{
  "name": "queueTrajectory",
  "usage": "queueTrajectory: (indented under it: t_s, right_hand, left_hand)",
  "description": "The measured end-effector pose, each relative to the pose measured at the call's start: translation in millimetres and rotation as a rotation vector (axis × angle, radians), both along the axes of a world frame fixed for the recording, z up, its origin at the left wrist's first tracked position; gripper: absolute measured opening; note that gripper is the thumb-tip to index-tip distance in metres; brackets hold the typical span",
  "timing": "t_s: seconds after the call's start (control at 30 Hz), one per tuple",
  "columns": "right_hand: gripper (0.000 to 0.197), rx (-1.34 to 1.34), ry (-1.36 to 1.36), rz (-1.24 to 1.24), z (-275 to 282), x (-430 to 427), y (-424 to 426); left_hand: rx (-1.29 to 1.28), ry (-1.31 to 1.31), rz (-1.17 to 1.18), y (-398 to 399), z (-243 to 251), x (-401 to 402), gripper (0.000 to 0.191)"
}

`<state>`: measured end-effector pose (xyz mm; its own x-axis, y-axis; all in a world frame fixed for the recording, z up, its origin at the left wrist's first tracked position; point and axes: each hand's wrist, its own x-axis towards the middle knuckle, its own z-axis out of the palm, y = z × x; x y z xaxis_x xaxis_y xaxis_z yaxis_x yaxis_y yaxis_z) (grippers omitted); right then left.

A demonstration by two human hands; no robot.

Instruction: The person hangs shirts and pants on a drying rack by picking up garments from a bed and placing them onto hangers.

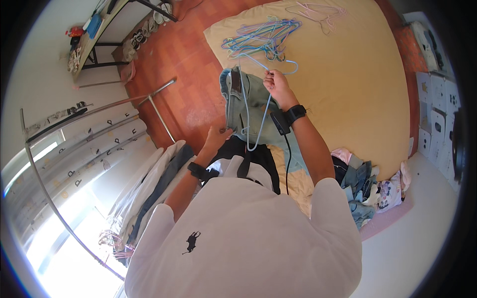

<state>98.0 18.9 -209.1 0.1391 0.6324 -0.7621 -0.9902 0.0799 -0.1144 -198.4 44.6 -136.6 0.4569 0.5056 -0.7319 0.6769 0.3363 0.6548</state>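
Observation:
My right hand (276, 82) grips a light blue wire clothes hanger (248, 111) near its hook, which points to the right. The hanger's long loop hangs over a pair of greyish-green denim trousers (253, 89). My left hand (218, 138) pinches the near end of the trousers' waistband, whose far end shows a dark patch. The trouser legs spread to the right, partly behind my right forearm, over the bed. Whether the hanger touches the denim I cannot tell. Beyond the waistband, a pile of coloured wire hangers (262, 37) lies on the bed.
A yellow sheet covers the bed (357, 82). Pink hangers (320, 13) lie at its far side, piled clothes (359, 186) at its right near corner. A metal clothes rack (160, 115) and hung garments (160, 190) stand left. Shoes (139, 37) line the far left wall.

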Motion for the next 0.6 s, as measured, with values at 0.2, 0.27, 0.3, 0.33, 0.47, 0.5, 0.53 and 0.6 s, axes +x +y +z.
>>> queueTrajectory:
  t_s: [0.2,0.27,0.3,0.33,0.47,0.5,0.53,0.6]
  right_hand:
    - [0.014,0.01,-0.08,-0.177,-2,-16,-7]
    - [0.014,-0.014,-0.102,-0.221,-7,-12,-9]
    - [0.014,-0.043,-0.123,-0.257,-10,-10,-10]
    - [0.014,-0.04,-0.125,-0.263,-12,-12,-13]
    - [0.012,-0.042,-0.11,-0.333,-11,-15,-29]
    - [0.011,-0.025,-0.124,-0.36,-2,-19,-32]
    - [0.011,-0.018,-0.133,-0.368,8,-21,-36]
    - [0.012,0.073,-0.168,-0.399,33,-25,-51]
  left_hand:
    - [-0.206,-0.194,0.201,-10,25,18,0.012]
    - [-0.234,-0.312,0.13,-11,32,18,0.015]
    - [-0.231,-0.314,0.124,-11,33,17,0.015]
    - [-0.254,-0.343,0.091,-11,35,17,0.02]
    - [-0.518,-0.396,0.167,-20,59,28,0.038]
    - [-0.514,-0.402,0.16,-21,64,27,0.038]
    - [-0.521,-0.391,0.145,-20,67,27,0.044]
    - [-0.535,-0.394,0.106,-19,71,30,0.051]
